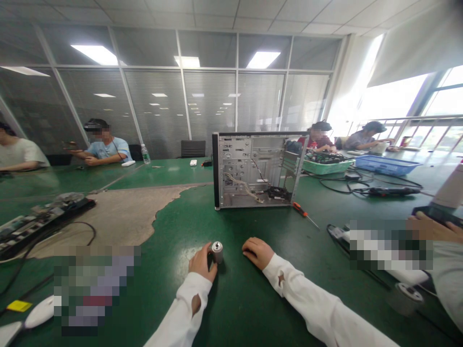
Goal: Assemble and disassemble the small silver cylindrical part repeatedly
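My left hand [201,262] rests on the green table [238,299], thumb and fingers curved round the left side of a small silver metal cylinder [217,254]. The cylinder stands upright, and its top has dark openings. My right hand [258,252] lies palm down to the right of it, fingers slightly bent, with nothing visible in them. Beyond both hands stands a computer case [258,171], its side off, with loose cables and a black fan [278,193] inside. An orange-handled screwdriver [301,210] lies by the case's lower right corner.
A green basket [327,166] and a blue basket [387,165] stand at the back right, with cables nearby. Electronics [43,219] lie at the left on a bare brown patch [126,212]. Another metal cylinder [407,298] is at the right. Several people sit around.
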A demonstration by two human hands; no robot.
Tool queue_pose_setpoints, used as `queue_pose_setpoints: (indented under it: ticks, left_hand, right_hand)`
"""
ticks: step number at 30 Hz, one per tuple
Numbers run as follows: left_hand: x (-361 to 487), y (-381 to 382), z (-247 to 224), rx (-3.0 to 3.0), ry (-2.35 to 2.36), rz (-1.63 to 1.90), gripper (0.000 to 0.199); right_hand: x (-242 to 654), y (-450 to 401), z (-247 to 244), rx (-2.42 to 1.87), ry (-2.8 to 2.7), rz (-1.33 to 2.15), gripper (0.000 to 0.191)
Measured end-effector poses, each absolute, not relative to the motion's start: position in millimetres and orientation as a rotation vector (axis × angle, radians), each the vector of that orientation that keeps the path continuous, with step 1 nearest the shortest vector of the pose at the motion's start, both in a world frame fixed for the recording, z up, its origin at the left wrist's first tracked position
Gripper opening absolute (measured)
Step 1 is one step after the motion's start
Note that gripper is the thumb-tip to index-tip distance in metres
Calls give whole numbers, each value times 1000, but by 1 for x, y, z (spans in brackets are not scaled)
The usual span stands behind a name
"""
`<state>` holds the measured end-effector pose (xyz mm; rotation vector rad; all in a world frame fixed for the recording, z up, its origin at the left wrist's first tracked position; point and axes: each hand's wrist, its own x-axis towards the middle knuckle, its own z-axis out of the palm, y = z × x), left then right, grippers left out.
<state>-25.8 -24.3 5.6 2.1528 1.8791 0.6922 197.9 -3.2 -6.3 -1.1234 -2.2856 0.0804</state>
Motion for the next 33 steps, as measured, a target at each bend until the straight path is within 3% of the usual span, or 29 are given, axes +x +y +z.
queue_pose_setpoints:
  ticks: [7,33]
  left_hand:
    - [-27,-24,4,2177,1873,722,54]
    - [-24,-28,12,2152,1872,667,52]
  right_hand:
    - [220,-4,-2,-1239,-2239,151,39]
    - [227,4,-12,-1348,-2203,17,30]
